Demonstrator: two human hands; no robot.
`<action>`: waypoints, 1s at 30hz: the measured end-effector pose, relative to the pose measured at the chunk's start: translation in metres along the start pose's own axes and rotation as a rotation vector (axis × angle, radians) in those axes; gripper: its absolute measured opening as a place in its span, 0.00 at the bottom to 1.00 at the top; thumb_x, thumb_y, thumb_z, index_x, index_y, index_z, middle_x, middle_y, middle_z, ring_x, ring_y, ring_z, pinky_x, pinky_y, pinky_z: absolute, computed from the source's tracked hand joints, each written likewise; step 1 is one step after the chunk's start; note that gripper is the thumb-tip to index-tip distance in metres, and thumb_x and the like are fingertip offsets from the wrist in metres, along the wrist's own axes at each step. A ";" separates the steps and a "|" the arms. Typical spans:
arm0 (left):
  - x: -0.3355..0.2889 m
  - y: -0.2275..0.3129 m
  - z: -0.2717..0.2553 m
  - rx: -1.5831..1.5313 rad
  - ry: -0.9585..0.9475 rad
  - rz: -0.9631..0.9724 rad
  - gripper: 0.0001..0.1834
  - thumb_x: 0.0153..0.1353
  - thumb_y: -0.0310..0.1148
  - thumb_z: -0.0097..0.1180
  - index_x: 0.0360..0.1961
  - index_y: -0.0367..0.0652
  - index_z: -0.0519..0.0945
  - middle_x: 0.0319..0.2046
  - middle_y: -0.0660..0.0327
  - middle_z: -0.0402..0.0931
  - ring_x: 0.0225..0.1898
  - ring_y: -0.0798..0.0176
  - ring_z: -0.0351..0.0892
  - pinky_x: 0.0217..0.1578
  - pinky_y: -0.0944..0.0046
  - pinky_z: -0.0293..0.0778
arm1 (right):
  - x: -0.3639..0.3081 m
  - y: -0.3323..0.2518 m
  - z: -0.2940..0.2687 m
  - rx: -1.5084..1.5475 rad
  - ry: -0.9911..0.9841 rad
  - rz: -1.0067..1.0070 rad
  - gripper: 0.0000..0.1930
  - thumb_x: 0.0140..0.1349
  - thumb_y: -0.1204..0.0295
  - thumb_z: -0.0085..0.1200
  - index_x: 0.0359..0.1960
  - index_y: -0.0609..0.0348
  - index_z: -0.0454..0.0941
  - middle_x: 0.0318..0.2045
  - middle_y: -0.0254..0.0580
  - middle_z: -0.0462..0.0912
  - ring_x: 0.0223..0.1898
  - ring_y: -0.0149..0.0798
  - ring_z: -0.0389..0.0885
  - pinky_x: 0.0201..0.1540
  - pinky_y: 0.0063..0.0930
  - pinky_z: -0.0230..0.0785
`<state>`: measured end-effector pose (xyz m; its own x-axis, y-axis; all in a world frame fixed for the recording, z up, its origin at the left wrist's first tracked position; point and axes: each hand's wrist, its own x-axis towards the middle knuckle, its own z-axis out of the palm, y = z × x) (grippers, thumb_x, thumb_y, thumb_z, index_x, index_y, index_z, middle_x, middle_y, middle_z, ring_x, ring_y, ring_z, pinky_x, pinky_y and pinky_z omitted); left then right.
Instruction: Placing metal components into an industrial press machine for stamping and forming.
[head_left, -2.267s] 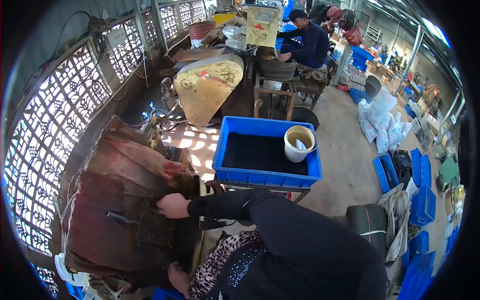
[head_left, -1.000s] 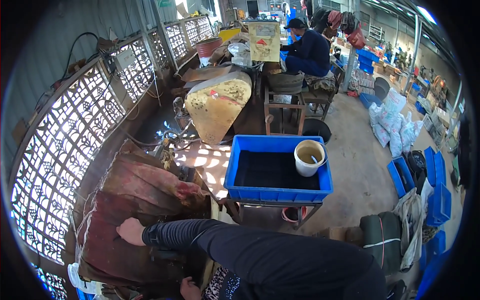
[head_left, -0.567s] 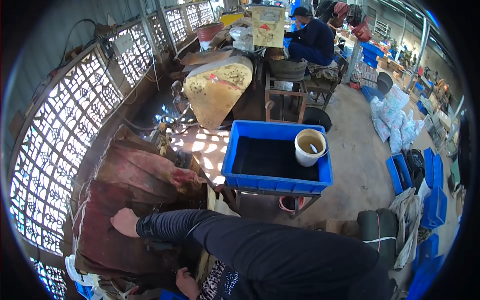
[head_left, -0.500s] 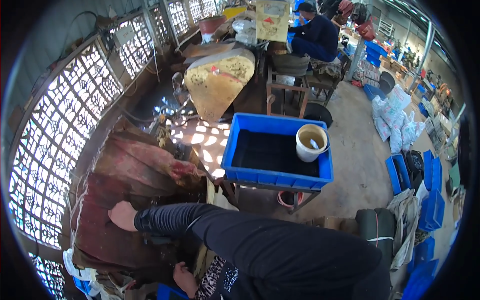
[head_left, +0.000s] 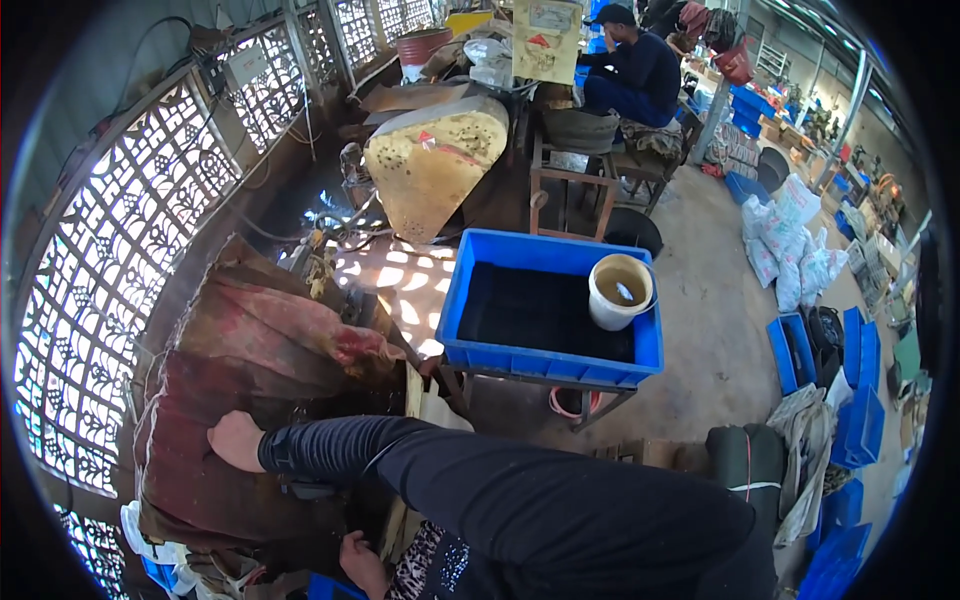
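My right hand [head_left: 236, 441], in a dark ribbed sleeve, stretches across to a dark red, stained cloth [head_left: 185, 400] draped at the left. Its fingers are curled into a fist against the cloth; whatever they hold is hidden. Lower down, my left hand [head_left: 362, 566], with a leopard-print cuff [head_left: 416, 560], sits by the cloth's near edge. Its fingers look bent inward, and I cannot make out anything in them. Between the hands is a dark, shadowed hollow [head_left: 345, 505]. A paler reddish cloth [head_left: 290, 318] lies bunched on the far part of the cover.
A blue tub [head_left: 455, 340] with dark contents and a white bucket [head_left: 612, 305] stands on a metal stand ahead. Beyond are a yellowish machine guard [head_left: 440, 150] and a seated person [head_left: 640, 70]. White sacks [head_left: 785, 240] and blue crates [head_left: 858, 425] line the right; a lattice window [head_left: 110, 290] the left.
The view has shifted slightly, so the scene sits a little further left. Both hands keep about the same places and poses. The seated person's arm is now raised toward the head.
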<state>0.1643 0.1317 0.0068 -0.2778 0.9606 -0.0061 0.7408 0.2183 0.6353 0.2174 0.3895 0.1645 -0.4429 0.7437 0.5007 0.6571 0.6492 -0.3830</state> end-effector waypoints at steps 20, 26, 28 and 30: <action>0.009 0.027 -0.007 0.131 0.081 0.057 0.11 0.62 0.33 0.49 0.39 0.46 0.82 0.35 0.49 0.79 0.40 0.43 0.78 0.39 0.48 0.73 | 0.005 0.020 -0.022 -0.163 -0.059 -0.116 0.12 0.58 0.71 0.45 0.34 0.62 0.81 0.31 0.52 0.85 0.33 0.52 0.86 0.34 0.50 0.77; -0.011 0.017 -0.019 0.070 0.154 -0.013 0.09 0.56 0.27 0.49 0.35 0.44 0.81 0.33 0.52 0.78 0.38 0.46 0.78 0.39 0.51 0.73 | 0.004 -0.006 -0.009 -0.126 -0.091 -0.206 0.15 0.65 0.59 0.50 0.37 0.60 0.77 0.29 0.52 0.84 0.35 0.55 0.84 0.37 0.49 0.75; -0.010 0.021 -0.019 0.091 0.157 0.018 0.09 0.56 0.26 0.48 0.34 0.45 0.80 0.32 0.53 0.78 0.38 0.47 0.78 0.39 0.52 0.74 | 0.006 -0.004 -0.010 -0.125 -0.124 -0.182 0.15 0.65 0.61 0.49 0.37 0.61 0.79 0.32 0.55 0.84 0.38 0.57 0.84 0.40 0.49 0.75; -0.009 0.022 -0.018 0.093 0.145 0.021 0.09 0.56 0.26 0.48 0.34 0.45 0.80 0.32 0.53 0.78 0.38 0.47 0.78 0.39 0.52 0.74 | 0.006 -0.002 -0.010 -0.136 -0.125 -0.180 0.15 0.65 0.61 0.49 0.37 0.61 0.79 0.32 0.55 0.84 0.38 0.57 0.84 0.40 0.49 0.75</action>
<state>0.1716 0.1249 0.0347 -0.3423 0.9316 0.1225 0.7990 0.2200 0.5596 0.2193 0.3909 0.1763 -0.6262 0.6379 0.4484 0.6336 0.7514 -0.1841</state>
